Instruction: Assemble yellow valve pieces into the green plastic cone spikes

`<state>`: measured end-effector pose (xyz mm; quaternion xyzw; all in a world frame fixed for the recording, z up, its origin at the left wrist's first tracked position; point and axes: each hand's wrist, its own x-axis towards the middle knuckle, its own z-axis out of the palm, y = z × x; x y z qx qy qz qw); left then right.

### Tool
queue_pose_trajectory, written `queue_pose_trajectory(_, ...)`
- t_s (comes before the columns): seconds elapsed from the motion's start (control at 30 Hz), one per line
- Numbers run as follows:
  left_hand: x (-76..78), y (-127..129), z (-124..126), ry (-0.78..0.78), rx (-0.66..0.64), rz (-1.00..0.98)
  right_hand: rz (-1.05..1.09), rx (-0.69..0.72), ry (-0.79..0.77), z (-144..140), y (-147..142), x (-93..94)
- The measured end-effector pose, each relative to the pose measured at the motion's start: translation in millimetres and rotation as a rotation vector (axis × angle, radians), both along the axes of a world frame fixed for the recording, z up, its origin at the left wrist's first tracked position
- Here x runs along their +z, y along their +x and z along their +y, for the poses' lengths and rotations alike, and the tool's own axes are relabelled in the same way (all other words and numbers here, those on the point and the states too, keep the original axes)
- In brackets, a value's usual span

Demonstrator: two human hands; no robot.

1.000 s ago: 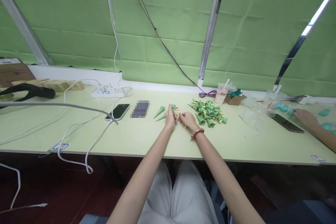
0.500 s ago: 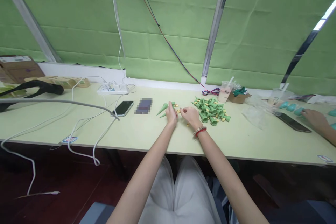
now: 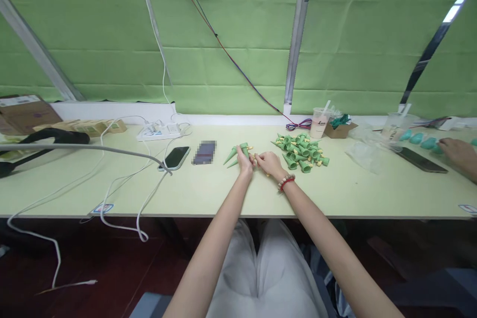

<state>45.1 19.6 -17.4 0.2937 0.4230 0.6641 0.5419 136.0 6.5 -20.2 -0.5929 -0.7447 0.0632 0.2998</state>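
Observation:
My left hand (image 3: 245, 165) is closed around a green cone-shaped piece (image 3: 244, 148), with a small yellow bit (image 3: 251, 147) at its upper end. Two more pointed green cones (image 3: 230, 155) stick out to the left of that hand; whether they are held or lie on the table I cannot tell. My right hand (image 3: 271, 164) is close beside the left, its fingertips pinched at a small yellow piece (image 3: 255, 157) between the hands. Fingers partly hide this piece. Right of my hands lies a heap of similar green cones (image 3: 298, 149) with yellow bits among them.
On the left are a phone (image 3: 177, 158), a blurred dark rectangle (image 3: 204, 152), a power strip (image 3: 158, 131) and loose white cables (image 3: 139, 208). Behind the heap stand a drink cup (image 3: 319, 123) and a small cardboard box (image 3: 340, 130). Another person's hand (image 3: 457, 154) is near teal pieces (image 3: 428, 143).
My hands have come slightly closer together around the small yellow piece. The whole view has shifted a little; the heap looks the same.

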Motion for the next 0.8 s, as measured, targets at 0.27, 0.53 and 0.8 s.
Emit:
queue_pose_trajectory(0.27,-1.7,1.6,1.6,0.070,-0.097,-0.016,-0.003,-0.038,0.054,3.7,2.3,-3.2)
queue_pose_trajectory(0.53,-0.3,0.5,1.6,0.056,-0.088,-0.074,0.045,-0.001,0.049,6.3,3.2,-5.1)
queue_pose_trajectory(0.8,-0.1,0.5,1.2,0.044,-0.073,-0.070,0.134,0.018,0.027,3.7,5.0,-3.8)
